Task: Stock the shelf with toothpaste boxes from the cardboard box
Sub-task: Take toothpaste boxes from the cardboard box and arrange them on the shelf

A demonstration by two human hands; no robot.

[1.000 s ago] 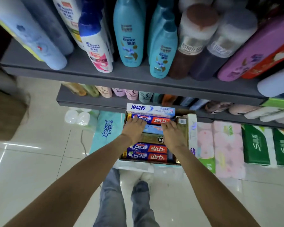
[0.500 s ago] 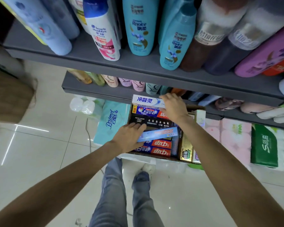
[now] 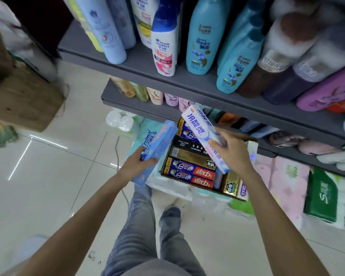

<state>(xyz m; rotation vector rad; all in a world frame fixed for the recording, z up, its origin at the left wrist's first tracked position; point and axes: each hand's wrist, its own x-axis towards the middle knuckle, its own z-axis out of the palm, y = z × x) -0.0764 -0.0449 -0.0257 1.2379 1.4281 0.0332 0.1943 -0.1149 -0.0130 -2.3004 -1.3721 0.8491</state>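
An open cardboard box (image 3: pixel 247 138) on the floor below the shelves holds several toothpaste boxes (image 3: pixel 189 172), blue-and-red, black and gold. My left hand (image 3: pixel 135 165) grips a light blue toothpaste box (image 3: pixel 159 141) lifted to the left of the cardboard box. My right hand (image 3: pixel 230 154) grips a white-and-blue toothpaste box (image 3: pixel 198 127) held tilted above the cardboard box. The grey shelf (image 3: pixel 183 81) above carries shampoo bottles.
A lower grey shelf (image 3: pixel 116 99) with small bottles juts out just above the cardboard box. Tissue and paper packs (image 3: pixel 325 194) line the floor at right. A brown carton (image 3: pixel 26 102) stands at far left. My legs (image 3: pixel 139 226) stand on pale tiles (image 3: pixel 48 176).
Both hands have risen out of the cardboard box, each with a toothpaste box. The left one carried the light blue box leftward; the right one lifted the white box from the back.
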